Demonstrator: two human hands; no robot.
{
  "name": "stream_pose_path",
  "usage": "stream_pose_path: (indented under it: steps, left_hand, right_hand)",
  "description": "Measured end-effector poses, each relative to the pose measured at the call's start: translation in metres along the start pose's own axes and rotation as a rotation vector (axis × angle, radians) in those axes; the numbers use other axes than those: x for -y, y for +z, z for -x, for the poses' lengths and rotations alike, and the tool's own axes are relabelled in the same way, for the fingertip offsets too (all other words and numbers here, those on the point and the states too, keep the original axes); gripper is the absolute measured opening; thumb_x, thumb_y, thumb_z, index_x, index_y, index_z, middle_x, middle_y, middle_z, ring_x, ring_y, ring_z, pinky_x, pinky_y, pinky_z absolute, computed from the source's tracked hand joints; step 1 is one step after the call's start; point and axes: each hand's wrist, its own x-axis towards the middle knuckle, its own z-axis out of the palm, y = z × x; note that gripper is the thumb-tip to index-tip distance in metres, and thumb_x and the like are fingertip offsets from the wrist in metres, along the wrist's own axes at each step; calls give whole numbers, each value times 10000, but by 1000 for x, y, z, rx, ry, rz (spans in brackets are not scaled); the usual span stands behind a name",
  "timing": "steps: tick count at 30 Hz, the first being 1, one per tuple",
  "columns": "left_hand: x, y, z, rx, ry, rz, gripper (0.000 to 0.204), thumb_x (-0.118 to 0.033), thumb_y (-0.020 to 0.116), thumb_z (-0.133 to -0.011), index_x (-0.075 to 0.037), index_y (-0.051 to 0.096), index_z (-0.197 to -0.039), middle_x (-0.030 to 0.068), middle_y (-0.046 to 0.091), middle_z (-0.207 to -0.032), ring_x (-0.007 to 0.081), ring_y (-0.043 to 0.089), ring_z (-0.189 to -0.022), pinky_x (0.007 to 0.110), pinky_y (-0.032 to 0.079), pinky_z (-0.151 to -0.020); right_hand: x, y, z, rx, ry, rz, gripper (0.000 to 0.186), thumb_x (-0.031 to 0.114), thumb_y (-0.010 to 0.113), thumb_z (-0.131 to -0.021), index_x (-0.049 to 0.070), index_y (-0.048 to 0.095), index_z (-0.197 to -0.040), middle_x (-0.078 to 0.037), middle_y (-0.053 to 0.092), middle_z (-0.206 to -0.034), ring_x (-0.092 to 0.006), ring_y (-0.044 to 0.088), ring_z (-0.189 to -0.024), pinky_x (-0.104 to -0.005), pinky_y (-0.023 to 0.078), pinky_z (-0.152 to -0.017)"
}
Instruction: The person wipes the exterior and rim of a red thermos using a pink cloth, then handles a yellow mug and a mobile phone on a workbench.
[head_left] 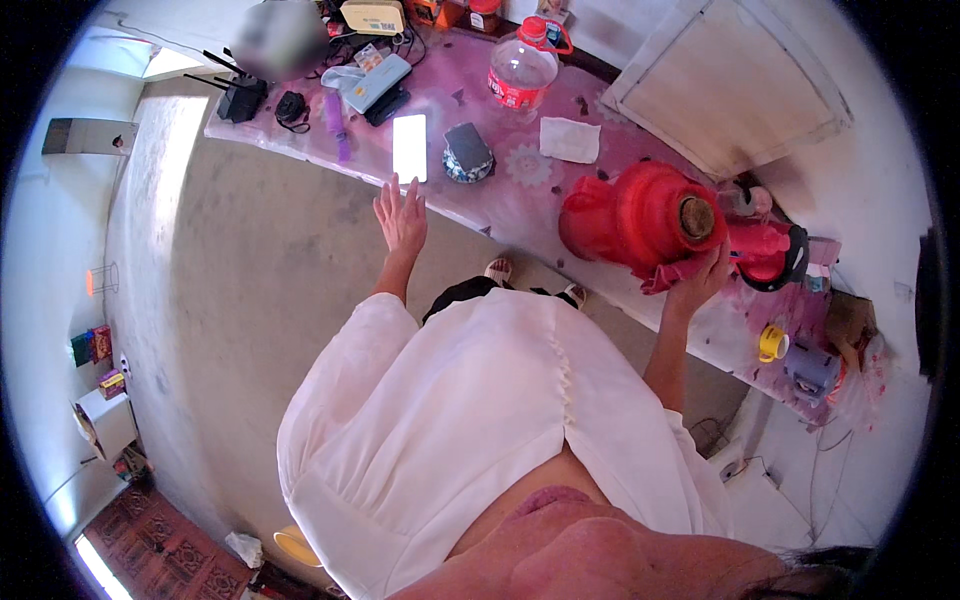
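Observation:
On the pink patterned tabletop to the right is a big red thermos flask (640, 222) with a cork (696, 217) in its mouth. My right hand (702, 285) is at its near right side, fingers closed on a bunched dark red cloth (672, 274) that lies against the flask. Whether the fingers also grip the flask itself is hidden. Over the table's front edge, my left hand (402, 222) is raised with its fingers spread and holds nothing. Just beyond those fingertips lies a bright white rectangle (409, 148), which looks like a phone with a lit screen.
Beyond the flask lie a folded white cloth (570, 140) and a large clear bottle with red cap (522, 68). A dark flat pad (467, 147) sits near the phone. A red kettle-like vessel (765, 252) and yellow mug (773, 343) stand at right.

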Motion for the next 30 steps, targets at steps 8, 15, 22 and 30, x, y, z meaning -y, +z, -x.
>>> stream_pose_path:
  steps: [8,15,22,30]
  left_hand:
    - [6,5,-25,-84,-112,-48,534,-358,569,-995,-186,480,-1493,110,320,-1607,365,310,-1465,618,230,-1176]
    - [-19,5,-46,-46,45,95,392,-350,577,-996,-133,655,-1313,140,416,-1535,373,351,-1443,604,237,-1176]
    - [15,6,-29,-165,-142,58,417,-292,588,-989,-126,601,-1371,159,408,-1536,381,357,-1424,567,267,-1161]
    - [12,-5,-29,-82,-56,57,437,-332,549,-1009,-119,585,-1389,160,382,-1559,378,332,-1444,581,245,-1174]
  right_hand:
    - [-17,-2,0,6,-33,-36,452,341,455,-1093,-30,604,-1305,-105,661,-1219,-205,606,-1086,-349,460,-982]
    - [-18,-1,2,-60,-27,31,495,400,452,-1078,-22,628,-1267,-145,672,-1221,-264,618,-1102,-399,454,-1006]
    - [-20,-6,7,-21,-37,144,479,330,458,-1087,-61,577,-1336,-161,645,-1285,-243,606,-1129,-372,445,-1019]
    - [-32,-10,-20,112,64,-118,447,336,465,-1080,-15,633,-1301,-126,676,-1266,-237,639,-1119,-379,487,-992]
